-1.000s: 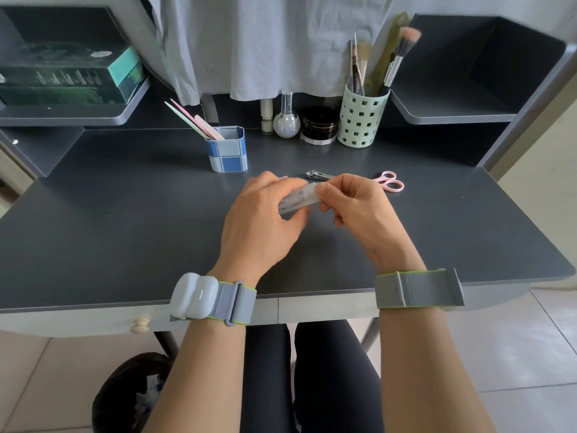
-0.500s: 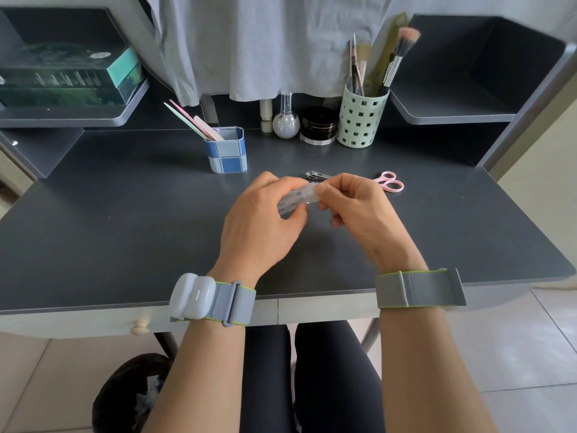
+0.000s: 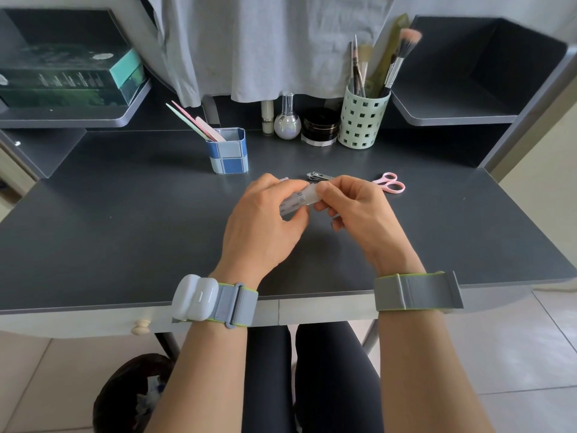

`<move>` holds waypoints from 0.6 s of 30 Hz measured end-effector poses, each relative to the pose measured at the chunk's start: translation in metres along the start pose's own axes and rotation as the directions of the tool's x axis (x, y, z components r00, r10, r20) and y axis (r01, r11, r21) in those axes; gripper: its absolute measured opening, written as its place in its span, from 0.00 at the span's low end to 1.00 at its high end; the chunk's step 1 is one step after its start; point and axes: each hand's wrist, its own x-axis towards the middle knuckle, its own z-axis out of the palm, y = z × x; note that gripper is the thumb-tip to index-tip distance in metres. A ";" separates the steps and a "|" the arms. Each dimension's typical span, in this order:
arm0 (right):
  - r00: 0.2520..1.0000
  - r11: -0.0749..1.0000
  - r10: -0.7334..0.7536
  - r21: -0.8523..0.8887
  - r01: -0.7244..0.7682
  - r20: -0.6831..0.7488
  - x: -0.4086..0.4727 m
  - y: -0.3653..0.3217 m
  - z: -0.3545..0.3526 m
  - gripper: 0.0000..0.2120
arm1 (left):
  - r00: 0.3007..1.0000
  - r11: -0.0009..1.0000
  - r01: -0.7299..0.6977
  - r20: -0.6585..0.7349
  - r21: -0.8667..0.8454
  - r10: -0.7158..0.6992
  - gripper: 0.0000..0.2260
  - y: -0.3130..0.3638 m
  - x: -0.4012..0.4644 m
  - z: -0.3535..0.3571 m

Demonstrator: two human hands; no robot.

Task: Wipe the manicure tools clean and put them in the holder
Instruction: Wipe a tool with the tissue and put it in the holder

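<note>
Over the middle of the dark desk, my left hand (image 3: 265,220) and my right hand (image 3: 356,210) both grip a small clear plastic packet (image 3: 298,200) with a barcode label. My left fingers curl round its lower end, and my right thumb and fingers pinch its upper end. A metal nail clipper (image 3: 318,176) lies on the desk just behind my hands. Pink scissors (image 3: 390,182) lie to its right. The blue checked holder (image 3: 229,151) stands behind and to the left, with pink and green nail files (image 3: 199,123) leaning out of it.
A pale green perforated cup (image 3: 362,120) with brushes stands at the back right, beside a black jar (image 3: 320,126) and a round bottle (image 3: 287,121). A green box (image 3: 71,76) sits on the left shelf. A bin (image 3: 131,398) is under the desk.
Both hands kept hold of the packet and shifted only slightly; the packet's tilt between them changed a little.
</note>
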 end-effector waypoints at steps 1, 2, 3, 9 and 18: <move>1.000 1.000 -0.003 0.005 0.003 -0.008 0.001 0.001 0.000 0.10 | 1.000 1.000 0.001 0.004 -0.005 -0.001 0.14 0.000 0.000 0.000; 1.000 1.000 -0.007 0.005 0.007 -0.017 0.001 0.002 0.001 0.10 | 1.000 1.000 0.002 0.007 -0.009 -0.002 0.15 0.001 -0.001 0.001; 1.000 1.000 -0.010 -0.001 0.010 -0.027 0.002 0.003 0.002 0.10 | 1.000 1.000 0.003 0.009 -0.012 -0.003 0.15 0.001 -0.001 0.001; 0.999 1.000 -0.004 -0.022 0.003 -0.053 0.003 0.004 0.007 0.10 | 1.000 1.000 0.013 0.018 -0.004 -0.013 0.16 0.002 -0.002 -0.001; 0.998 0.990 0.005 0.139 0.003 -0.056 0.001 -0.001 0.008 0.10 | 0.999 0.998 0.048 0.004 -0.028 -0.048 0.16 0.003 -0.002 -0.003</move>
